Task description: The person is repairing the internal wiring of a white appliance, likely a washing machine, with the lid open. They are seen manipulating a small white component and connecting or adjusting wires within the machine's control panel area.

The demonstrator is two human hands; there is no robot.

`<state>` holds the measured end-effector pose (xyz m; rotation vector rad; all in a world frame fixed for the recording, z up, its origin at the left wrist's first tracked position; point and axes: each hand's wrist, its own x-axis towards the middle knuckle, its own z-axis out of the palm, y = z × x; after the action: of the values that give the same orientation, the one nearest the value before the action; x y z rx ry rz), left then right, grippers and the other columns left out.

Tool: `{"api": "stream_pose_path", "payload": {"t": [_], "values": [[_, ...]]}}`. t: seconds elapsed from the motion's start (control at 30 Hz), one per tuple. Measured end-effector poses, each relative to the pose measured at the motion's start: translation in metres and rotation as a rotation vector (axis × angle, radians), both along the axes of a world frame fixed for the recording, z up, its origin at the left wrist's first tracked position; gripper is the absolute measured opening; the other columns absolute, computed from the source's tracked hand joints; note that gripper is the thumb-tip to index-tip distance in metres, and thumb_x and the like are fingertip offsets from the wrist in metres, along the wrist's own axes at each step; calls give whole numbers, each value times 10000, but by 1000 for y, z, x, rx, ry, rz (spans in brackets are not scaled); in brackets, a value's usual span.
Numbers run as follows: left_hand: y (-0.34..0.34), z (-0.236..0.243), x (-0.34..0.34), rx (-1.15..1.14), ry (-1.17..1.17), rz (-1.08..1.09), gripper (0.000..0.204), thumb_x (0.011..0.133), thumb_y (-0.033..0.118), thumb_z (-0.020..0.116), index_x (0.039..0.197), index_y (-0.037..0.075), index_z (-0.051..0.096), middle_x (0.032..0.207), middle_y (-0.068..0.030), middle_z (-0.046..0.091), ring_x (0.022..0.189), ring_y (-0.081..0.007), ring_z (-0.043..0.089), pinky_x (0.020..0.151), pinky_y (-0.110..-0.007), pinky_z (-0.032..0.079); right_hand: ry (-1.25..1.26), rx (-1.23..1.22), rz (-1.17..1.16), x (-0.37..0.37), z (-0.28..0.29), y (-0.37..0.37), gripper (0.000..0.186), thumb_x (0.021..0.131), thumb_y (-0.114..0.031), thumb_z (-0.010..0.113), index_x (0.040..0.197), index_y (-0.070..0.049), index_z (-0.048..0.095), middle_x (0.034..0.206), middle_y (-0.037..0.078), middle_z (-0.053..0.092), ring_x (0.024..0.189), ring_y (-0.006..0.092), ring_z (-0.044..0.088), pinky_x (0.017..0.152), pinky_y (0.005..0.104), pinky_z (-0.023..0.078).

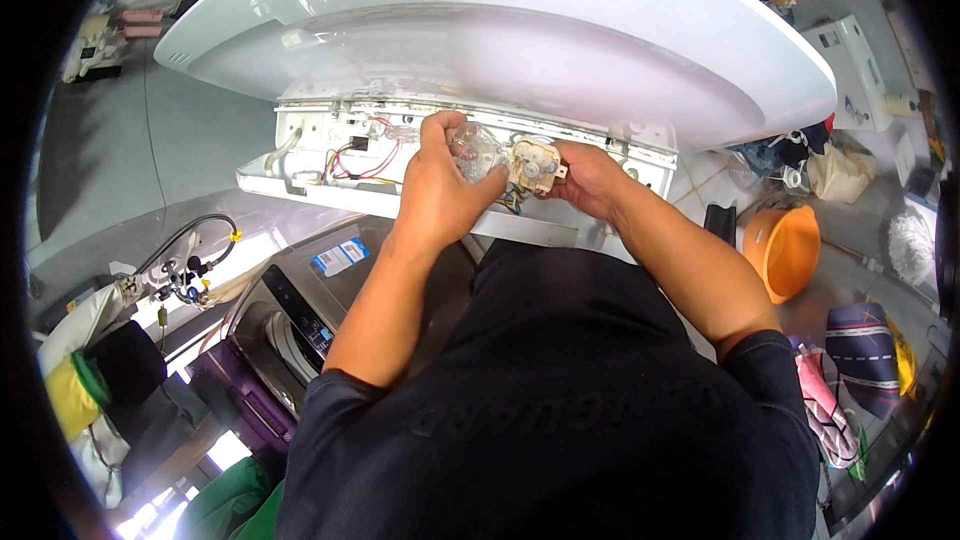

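Between the fingers of my left hand (437,183) is a clear, crinkled plastic piece (474,152); whether it is a cover or a bag I cannot tell. Close beside it, my right hand (590,180) grips a small beige boxy mechanism (533,167) with a round hub on its face. Thin coloured wires (514,202) hang below the mechanism. Both hands are over a long, opened white panel tray (400,202), where red wires (372,172) and a small black connector (357,143) show left of my left hand.
A large, curved white appliance body (500,50) rises beyond the tray. Below left stands a grey washing machine (350,290) with a dark control strip. On the right are an orange tub (780,252), a cream cloth bag (840,174) and rolled fabric (862,355). Hoses (200,230) run at the left.
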<state>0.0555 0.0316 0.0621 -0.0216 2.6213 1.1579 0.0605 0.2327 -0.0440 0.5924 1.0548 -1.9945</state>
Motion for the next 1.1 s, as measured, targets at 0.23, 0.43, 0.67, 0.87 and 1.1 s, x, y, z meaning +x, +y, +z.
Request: {"api": "stream_pose_path", "payload": {"t": [0.23,0.43,0.67,0.87,1.1], "values": [[14,-2,18,-1,270,0,665,734,163,844,1297,-1,531,1145,-182,589,1017,-277,619,904,-377,522,9,-5,-29,1,0,-1,279,1020,-240,510,1139,-24,640,1026,91,706,862,185,698,741,331,584],[19,-9,24,-33,302,-4,659,718,161,857,1293,9,571,1116,-163,574,1006,-295,622,882,-384,530,-20,25,-47,1,-2,-1,262,1016,-238,518,1125,-36,646,1005,80,704,845,188,694,736,338,588],[15,-15,24,41,209,0,691,777,219,859,1364,28,550,1190,-144,605,1071,-250,601,922,-360,502,-10,38,-33,1,-4,-2,261,1017,-250,522,1114,-50,660,1007,74,708,856,188,693,739,338,585],[8,-16,19,186,-4,32,647,849,244,792,1434,130,539,1141,-112,546,1025,-187,551,831,-303,488,-19,85,-20,-1,7,-3,280,1020,-267,525,1137,-53,663,1033,76,712,861,185,694,726,332,582],[-1,-14,14,171,-160,24,656,819,140,802,1417,122,532,1299,-128,508,1107,-218,549,893,-330,497,-28,95,-11,-2,8,-4,310,1021,-266,510,1172,-34,648,1052,93,715,873,194,708,717,322,595]]}}
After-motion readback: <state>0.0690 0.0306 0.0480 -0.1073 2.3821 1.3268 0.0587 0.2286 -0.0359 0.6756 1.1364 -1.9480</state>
